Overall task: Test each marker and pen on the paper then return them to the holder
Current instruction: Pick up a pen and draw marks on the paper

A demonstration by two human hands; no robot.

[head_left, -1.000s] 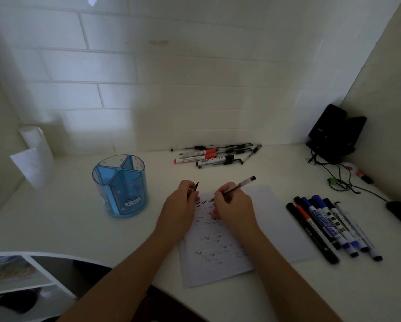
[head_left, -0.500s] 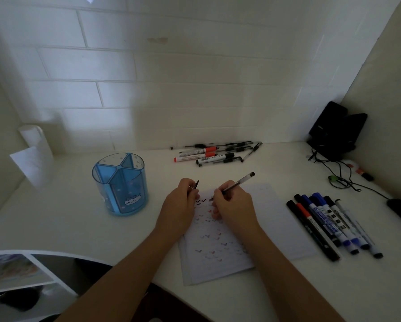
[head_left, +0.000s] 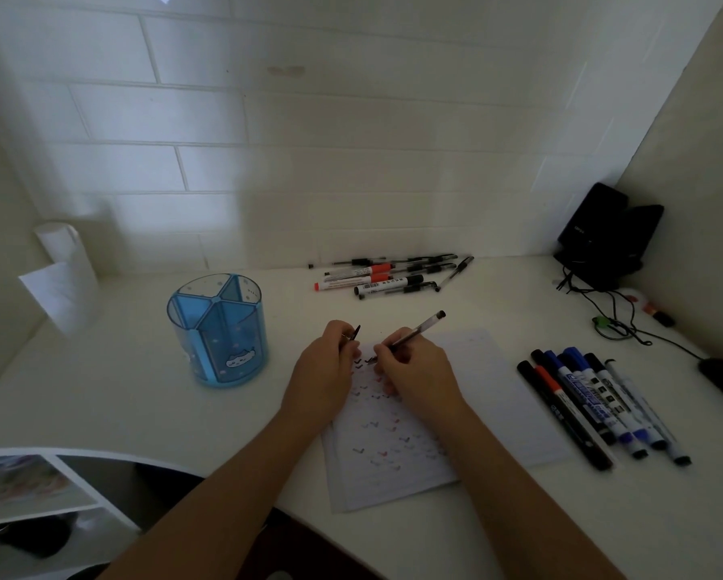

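Head view: the right hand [head_left: 419, 370] curls its fingers round a pen [head_left: 417, 329], tip on the paper [head_left: 498, 391] just under them. Left hand [head_left: 322, 380] fingers pinch a cap [head_left: 355, 331]. Holder [head_left: 219, 334] stands left of them.

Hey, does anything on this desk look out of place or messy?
Nothing is spilled or broken. The blue holder looks empty while pens lie in a loose pile by the wall, one askew, and markers lie right of the paper.

We see a see-through blue plastic holder [head_left: 217, 330], matt white paper [head_left: 489, 395], a smooth white surface [head_left: 121, 395] and shiny wall tiles [head_left: 351, 131].
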